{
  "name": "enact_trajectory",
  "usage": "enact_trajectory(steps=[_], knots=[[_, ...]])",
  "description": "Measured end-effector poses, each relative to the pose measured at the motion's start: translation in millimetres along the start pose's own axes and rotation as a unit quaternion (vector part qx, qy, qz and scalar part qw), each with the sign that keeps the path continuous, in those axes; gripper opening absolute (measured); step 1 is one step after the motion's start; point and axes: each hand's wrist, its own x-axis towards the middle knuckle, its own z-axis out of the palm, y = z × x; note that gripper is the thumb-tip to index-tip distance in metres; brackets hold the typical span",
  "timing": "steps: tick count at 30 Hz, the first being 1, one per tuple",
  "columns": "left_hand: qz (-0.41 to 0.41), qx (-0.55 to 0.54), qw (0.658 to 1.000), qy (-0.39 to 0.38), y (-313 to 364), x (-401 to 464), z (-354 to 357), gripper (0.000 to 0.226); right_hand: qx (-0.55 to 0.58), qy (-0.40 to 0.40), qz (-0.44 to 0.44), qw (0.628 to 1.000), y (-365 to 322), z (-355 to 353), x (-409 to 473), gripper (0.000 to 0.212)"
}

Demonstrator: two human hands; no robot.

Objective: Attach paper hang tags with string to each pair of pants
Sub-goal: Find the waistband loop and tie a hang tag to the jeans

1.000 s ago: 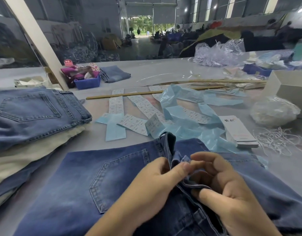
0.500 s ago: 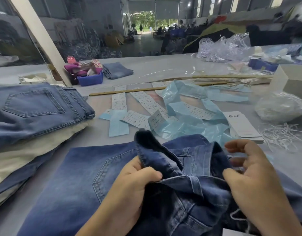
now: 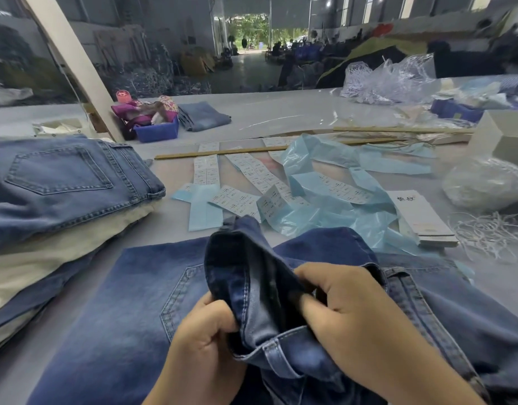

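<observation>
A pair of dark blue jeans [image 3: 129,302] lies flat on the grey table in front of me, back pocket up. Its waistband is lifted and folded open between my hands. My left hand [image 3: 205,343] grips the waistband fabric from the left, fingers curled round it. My right hand [image 3: 354,325] grips the raised denim from the right, fingers tucked into the fold. A stack of white paper hang tags [image 3: 421,217] lies to the right, beyond the jeans. Loose white strings [image 3: 488,232] are scattered beside that stack.
A pile of folded jeans [image 3: 62,182] and cream cloth sits at the left. Light blue plastic strips [image 3: 325,182] and printed label strips [image 3: 206,168] litter the middle. A clear bag [image 3: 485,182], a white box [image 3: 503,133], a wooden stick [image 3: 222,152] and a blue bin [image 3: 158,131] lie farther back.
The waistband has been raised higher and opened out. My right hand moved from the jeans' right side into the fold and now grips it. My left hand closed tighter on the fabric.
</observation>
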Motion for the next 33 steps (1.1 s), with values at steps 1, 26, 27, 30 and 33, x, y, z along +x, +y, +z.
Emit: enact_trajectory(steps=[1, 26, 27, 30, 33], knots=[[-0.019, -0.026, 0.999, -0.018, 2, 0, 2, 0.032, 0.029, 0.020, 0.011, 0.999, 2, 3, 0, 0.013], [0.096, 0.667, 0.712, 0.200, 14, 27, 20, 0.037, 0.400, -0.034, 0.032, 0.915, 32, 14, -1, 0.020], [0.086, 0.635, 0.741, 0.198, 14, 28, 17, 0.030, 0.400, -0.028, 0.036, 0.915, 33, 14, -1, 0.020], [0.037, 0.533, 0.823, 0.191, 14, 27, 9, 0.024, 0.420, -0.006, 0.053, 0.906, 36, 15, -1, 0.023], [0.010, 0.475, 0.863, 0.171, 14, 19, 10, 0.039, 0.431, -0.002, 0.055, 0.900, 36, 16, -1, 0.024]])
